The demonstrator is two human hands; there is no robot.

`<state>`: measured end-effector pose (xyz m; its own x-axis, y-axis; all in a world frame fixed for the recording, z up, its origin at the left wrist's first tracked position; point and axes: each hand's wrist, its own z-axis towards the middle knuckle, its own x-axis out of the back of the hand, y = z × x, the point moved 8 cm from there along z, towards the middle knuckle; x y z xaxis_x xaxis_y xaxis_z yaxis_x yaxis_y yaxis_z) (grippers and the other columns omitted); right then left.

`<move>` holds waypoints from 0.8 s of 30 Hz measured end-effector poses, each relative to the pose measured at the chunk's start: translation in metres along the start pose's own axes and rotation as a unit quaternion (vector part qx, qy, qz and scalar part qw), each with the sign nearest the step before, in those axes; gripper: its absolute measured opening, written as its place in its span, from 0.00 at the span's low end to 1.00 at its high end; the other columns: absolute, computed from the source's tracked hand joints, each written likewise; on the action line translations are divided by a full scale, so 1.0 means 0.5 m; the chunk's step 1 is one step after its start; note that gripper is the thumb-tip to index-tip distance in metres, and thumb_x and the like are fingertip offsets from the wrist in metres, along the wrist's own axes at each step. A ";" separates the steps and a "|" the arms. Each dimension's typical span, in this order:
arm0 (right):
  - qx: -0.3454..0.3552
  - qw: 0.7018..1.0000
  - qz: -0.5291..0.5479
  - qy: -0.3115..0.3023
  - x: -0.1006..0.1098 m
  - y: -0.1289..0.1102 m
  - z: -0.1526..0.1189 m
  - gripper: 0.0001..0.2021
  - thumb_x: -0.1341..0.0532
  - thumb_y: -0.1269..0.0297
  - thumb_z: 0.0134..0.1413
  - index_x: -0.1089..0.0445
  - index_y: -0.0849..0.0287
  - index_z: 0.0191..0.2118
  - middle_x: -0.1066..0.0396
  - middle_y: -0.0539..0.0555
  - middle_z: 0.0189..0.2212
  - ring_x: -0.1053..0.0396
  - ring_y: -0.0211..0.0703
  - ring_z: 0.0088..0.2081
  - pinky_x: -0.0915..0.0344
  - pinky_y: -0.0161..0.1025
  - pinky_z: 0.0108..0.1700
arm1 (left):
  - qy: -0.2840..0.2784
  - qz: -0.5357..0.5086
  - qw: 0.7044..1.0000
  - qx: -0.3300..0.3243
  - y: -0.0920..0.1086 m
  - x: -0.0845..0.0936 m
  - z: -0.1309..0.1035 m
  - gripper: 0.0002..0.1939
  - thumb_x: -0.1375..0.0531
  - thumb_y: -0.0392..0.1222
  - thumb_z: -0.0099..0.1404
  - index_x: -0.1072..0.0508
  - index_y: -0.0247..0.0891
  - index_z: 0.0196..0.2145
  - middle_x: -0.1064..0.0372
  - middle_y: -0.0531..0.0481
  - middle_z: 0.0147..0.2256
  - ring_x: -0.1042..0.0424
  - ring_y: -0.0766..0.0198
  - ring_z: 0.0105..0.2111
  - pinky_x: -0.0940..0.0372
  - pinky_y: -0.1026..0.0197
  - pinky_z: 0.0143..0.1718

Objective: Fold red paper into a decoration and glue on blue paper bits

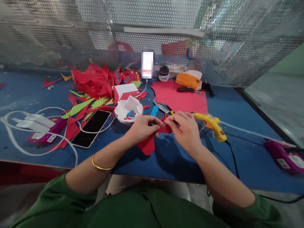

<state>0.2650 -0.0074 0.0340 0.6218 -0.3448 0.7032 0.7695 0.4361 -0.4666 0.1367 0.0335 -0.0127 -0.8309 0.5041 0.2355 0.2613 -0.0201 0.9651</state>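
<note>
Between my two hands is a folded piece of red paper, its lower flap hanging out under my left palm. My left hand pinches the paper with thumb and fingers. Close beside it, my right hand has its thumb and forefinger pressed together at the paper's right end; whether a tiny bit sits between those fingertips is too small to tell. Just behind my left hand stands a bowl lined with white paper, with small blue and orange-red bits in it. A pair of scissors lies beyond my hands, beside a blue strip.
A yellow glue gun lies right of my right hand, its cord running off the front edge. Red sheets and a dark-handled tool lie behind. Left are a phone, white cables, a purple power strip and red scraps.
</note>
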 end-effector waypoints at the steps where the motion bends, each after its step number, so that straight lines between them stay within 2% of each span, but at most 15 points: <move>1: 0.008 1.000 -0.020 -0.002 -0.001 -0.003 -0.002 0.09 0.42 0.66 0.64 0.29 0.55 0.32 0.26 0.51 0.31 0.31 0.44 0.36 0.43 0.45 0.48 | -0.002 -0.001 1.000 0.005 -0.002 -0.001 -0.002 0.05 0.40 0.35 0.58 0.25 0.34 0.33 0.27 0.52 0.26 0.26 0.69 0.22 0.33 0.66 0.28; 6: 0.036 0.998 -0.057 -0.005 -0.010 -0.015 -0.008 0.09 0.43 0.66 0.65 0.30 0.55 0.32 0.26 0.51 0.31 0.32 0.43 0.35 0.44 0.44 0.47 | -0.004 0.020 1.000 0.011 -0.017 0.007 -0.009 0.08 0.37 0.43 0.61 0.23 0.35 0.34 0.24 0.49 0.30 0.26 0.69 0.22 0.32 0.65 0.27; 9: 0.054 0.997 -0.057 -0.009 -0.018 -0.021 -0.011 0.09 0.43 0.66 0.65 0.30 0.56 0.32 0.26 0.51 0.30 0.32 0.42 0.34 0.43 0.44 0.47 | 0.015 0.046 0.999 0.002 -0.023 0.018 -0.012 0.10 0.37 0.45 0.61 0.22 0.35 0.34 0.23 0.49 0.30 0.25 0.67 0.22 0.32 0.65 0.27; 17: 0.068 0.996 -0.065 0.002 -0.026 -0.028 -0.018 0.09 0.41 0.66 0.64 0.30 0.57 0.31 0.28 0.50 0.28 0.34 0.41 0.31 0.43 0.43 0.46 | 0.027 0.063 0.998 -0.014 -0.017 0.018 -0.015 0.09 0.37 0.43 0.61 0.21 0.34 0.34 0.23 0.49 0.28 0.25 0.67 0.21 0.33 0.66 0.25; 24: 0.029 0.999 -0.034 -0.008 -0.030 -0.016 -0.020 0.08 0.39 0.65 0.63 0.28 0.57 0.31 0.27 0.50 0.28 0.33 0.41 0.31 0.42 0.43 0.44 | 0.027 0.052 0.998 -0.024 -0.013 0.017 -0.017 0.08 0.37 0.41 0.60 0.21 0.34 0.32 0.25 0.52 0.25 0.27 0.69 0.21 0.34 0.67 0.24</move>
<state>0.2510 -0.0142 0.0219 0.5654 -0.3629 0.7407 0.8001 0.4595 -0.3856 0.1238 0.0306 -0.0162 -0.8262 0.4499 0.3392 0.3242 -0.1127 0.9392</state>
